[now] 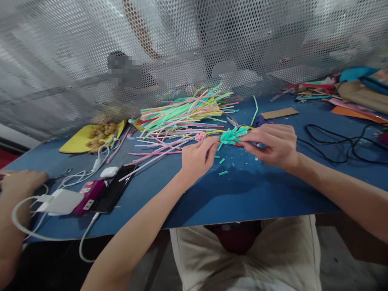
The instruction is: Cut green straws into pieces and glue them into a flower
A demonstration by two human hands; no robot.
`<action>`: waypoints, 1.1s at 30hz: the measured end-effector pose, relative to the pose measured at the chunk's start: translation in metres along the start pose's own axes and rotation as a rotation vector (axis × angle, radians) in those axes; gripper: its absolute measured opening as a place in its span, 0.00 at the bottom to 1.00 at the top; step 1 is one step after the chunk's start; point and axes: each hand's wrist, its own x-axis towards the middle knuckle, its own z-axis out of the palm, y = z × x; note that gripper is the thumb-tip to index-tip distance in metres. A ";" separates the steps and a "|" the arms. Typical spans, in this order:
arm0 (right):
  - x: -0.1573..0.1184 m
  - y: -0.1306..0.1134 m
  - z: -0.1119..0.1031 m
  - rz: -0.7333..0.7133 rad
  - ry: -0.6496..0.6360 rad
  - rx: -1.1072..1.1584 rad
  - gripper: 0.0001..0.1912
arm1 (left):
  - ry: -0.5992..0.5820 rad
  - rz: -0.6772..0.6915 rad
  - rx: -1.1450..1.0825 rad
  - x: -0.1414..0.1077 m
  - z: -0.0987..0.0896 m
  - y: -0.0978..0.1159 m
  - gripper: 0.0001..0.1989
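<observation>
Left hand [198,157] and right hand [273,145] pinch opposite sides of a teal-green cluster of fuzzy, bent pipe cleaners [232,136], thumbs and fingertips drawn nearly together and the palms partly curled. The cluster is held just above a blue tabletop [273,198], between the hands. The piece appears partly formed: short, plush lengths are already gathered into a leafy, overlapping shape, while loose ends jut from its edges, apparently unsettled. How its core is fastened cannot be made out, the fingers covering part of it.

Trimmed green snippets [223,173] lie below. Just beside the left hand sits a small, knobbly pink fuzzy piece [199,137]; beyond, straight pastel pipe cleaners [184,111] lie heaped in soft, slender stems, unworked. Pointed metal blades [233,121], possibly scissors, rest near the cluster, and a flat brown cardboard strip [279,113] lies beyond the right hand.
</observation>
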 end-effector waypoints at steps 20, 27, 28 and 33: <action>-0.001 -0.004 -0.001 0.179 -0.006 0.028 0.05 | -0.012 0.081 0.116 0.001 -0.008 -0.008 0.11; 0.000 -0.003 -0.002 0.188 -0.019 0.017 0.07 | -0.032 0.084 0.125 0.003 -0.010 -0.006 0.12; -0.001 -0.003 -0.001 0.191 -0.015 0.017 0.07 | -0.033 0.085 0.125 0.003 -0.010 -0.006 0.11; -0.008 0.001 0.007 0.324 0.052 0.114 0.17 | -0.022 0.106 0.138 0.003 -0.009 -0.007 0.11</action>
